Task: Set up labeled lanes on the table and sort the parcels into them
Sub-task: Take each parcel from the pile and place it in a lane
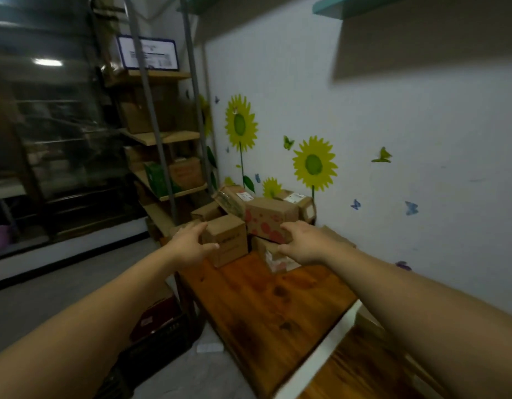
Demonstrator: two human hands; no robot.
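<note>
Parcels of brown cardboard lie heaped at the far end of the dark-stained wooden tabletop, crowded into its far right corner against the wall. We see no labels or lane marks among them, so we judge the sorting not yet begun and the step in hand to be a first pick from the heap.

The left hand is at the left front corner of the plain brown cardboard box, which stands foremost near the left edge. Its fingers are spread and uncurled, the thumb across the front face; we see no grasp. The right hand reaches to the lower right corner of the cardboard box with red blotches. Its fingers are loosely parted and hold nothing; whether they touch we cannot tell.

The next move, in our judgement, calls for each hand to close on its box and draw it toward the bare near half of the tabletop.

Obstruction: the blotched box rests on lower parcels, so pulling from beneath risks a slide. A white strip crosses near the near edge; whether it is a lane mark we cannot tell.

Beyond the left edge stand a wooden shelving rack holding cartons and a dark crate on the floor. Yellow sunflower stickers mark the wall.
</note>
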